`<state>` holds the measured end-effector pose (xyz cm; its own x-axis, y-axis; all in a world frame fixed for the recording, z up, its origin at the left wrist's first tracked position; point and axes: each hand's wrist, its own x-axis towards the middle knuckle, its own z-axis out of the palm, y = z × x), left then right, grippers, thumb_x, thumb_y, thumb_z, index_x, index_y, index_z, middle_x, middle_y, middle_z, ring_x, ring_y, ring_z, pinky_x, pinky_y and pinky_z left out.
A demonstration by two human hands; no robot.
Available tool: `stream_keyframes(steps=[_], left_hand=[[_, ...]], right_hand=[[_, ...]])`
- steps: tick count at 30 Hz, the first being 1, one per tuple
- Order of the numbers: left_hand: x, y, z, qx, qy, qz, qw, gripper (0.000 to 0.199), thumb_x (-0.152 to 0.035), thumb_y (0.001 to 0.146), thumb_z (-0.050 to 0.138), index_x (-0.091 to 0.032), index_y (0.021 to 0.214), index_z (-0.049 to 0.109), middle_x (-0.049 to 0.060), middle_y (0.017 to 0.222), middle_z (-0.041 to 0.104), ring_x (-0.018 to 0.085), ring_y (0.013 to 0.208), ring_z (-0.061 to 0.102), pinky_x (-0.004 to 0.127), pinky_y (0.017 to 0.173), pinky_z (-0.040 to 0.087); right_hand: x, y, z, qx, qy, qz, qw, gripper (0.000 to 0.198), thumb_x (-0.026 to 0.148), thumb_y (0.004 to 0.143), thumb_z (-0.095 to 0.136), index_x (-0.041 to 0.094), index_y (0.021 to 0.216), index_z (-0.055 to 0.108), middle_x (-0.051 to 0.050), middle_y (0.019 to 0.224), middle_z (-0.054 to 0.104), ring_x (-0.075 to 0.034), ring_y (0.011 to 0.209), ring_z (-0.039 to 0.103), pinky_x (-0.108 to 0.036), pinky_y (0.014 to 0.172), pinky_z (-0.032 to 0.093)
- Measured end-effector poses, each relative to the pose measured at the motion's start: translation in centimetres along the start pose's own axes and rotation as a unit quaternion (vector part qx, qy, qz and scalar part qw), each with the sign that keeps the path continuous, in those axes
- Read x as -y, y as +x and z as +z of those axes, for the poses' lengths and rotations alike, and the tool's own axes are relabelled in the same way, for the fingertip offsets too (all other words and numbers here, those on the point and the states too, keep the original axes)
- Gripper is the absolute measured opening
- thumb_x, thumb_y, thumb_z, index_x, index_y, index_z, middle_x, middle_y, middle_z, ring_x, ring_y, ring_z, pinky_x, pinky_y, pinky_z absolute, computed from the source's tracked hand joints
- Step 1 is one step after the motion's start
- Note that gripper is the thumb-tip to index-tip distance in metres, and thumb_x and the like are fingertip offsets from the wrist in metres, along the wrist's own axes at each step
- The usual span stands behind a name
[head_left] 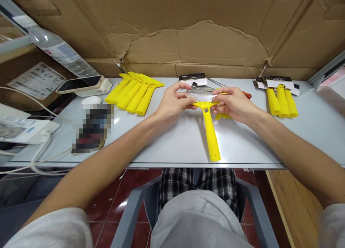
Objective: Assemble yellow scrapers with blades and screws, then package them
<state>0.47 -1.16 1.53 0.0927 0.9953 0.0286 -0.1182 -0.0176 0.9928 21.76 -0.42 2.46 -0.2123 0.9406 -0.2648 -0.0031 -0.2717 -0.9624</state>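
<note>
A yellow scraper [210, 135] lies before me, its handle pointing toward the table's front edge. Along its wide head sits a flat metal strip [199, 96]. My left hand [176, 100] is closed on the left end of the head, thumb below and fingers above. At the opposite end, my right hand [232, 102] pinches the head and strip. Partly hidden beneath my right hand is another yellow piece [223, 116]. Just behind the hands are a black and white card sleeve [193, 79] and a thin tool with a red end [247, 94].
Several yellow scraper handles [134, 93] lie in a row on the left. Three yellow scrapers [281, 102] with card sleeves lie right. A phone on a stand [81, 84], a white mouse [91, 100], a blurred-out object [93, 129] and cables occupy the far left. Cardboard [194, 32] walls the back.
</note>
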Motion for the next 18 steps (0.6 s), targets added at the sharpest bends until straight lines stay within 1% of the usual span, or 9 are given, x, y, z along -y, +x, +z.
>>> stream_keyframes(steps=[3,8,12,14,18], left_hand=[[-0.10,-0.03,-0.01,-0.005,0.005,0.000,1.000,0.038,-0.002,0.076,0.078,-0.020,0.103,0.060,-0.004,0.072,0.066,0.014,0.068,0.071,0.033,0.074,0.066],[-0.22,0.01,0.01,-0.018,0.012,0.008,1.000,0.039,-0.003,0.075,0.080,-0.022,0.103,0.061,-0.003,0.074,0.066,0.015,0.074,0.072,0.033,0.076,0.065],[-0.24,-0.07,0.09,-0.019,0.019,0.020,0.999,0.039,-0.003,0.075,0.080,-0.022,0.102,0.060,-0.004,0.073,0.066,0.015,0.073,0.072,0.033,0.076,0.065],[-0.28,-0.15,0.14,-0.022,0.026,0.028,0.999,0.037,-0.003,0.075,0.079,-0.022,0.101,0.060,-0.004,0.072,0.066,0.014,0.072,0.072,0.032,0.076,0.066],[-0.35,-0.21,0.21,-0.028,0.026,0.026,0.999,0.038,-0.004,0.075,0.080,-0.023,0.101,0.059,-0.004,0.074,0.066,0.015,0.074,0.073,0.032,0.076,0.065]], right_hand=[[-0.24,0.20,-0.09,0.006,0.016,0.009,1.000,0.034,0.020,0.084,0.070,0.011,0.113,0.055,-0.009,0.097,0.066,-0.007,0.074,0.064,-0.025,0.071,0.061],[-0.36,0.33,0.02,0.014,0.052,0.031,0.998,0.025,0.019,0.085,0.064,0.009,0.105,0.053,-0.011,0.094,0.066,-0.008,0.083,0.066,-0.022,0.077,0.062],[-0.04,0.08,0.24,0.005,0.063,0.038,0.997,0.025,0.017,0.082,0.064,0.010,0.102,0.051,-0.010,0.098,0.067,-0.006,0.078,0.064,-0.020,0.069,0.059],[0.13,-0.07,0.34,0.005,0.059,0.043,0.997,0.025,0.018,0.083,0.064,0.010,0.103,0.051,-0.010,0.099,0.067,-0.006,0.076,0.063,-0.019,0.066,0.057],[0.04,-0.11,0.37,0.009,0.057,0.044,0.997,0.024,0.019,0.085,0.064,0.009,0.103,0.053,-0.011,0.100,0.066,-0.004,0.074,0.062,-0.018,0.065,0.057]])
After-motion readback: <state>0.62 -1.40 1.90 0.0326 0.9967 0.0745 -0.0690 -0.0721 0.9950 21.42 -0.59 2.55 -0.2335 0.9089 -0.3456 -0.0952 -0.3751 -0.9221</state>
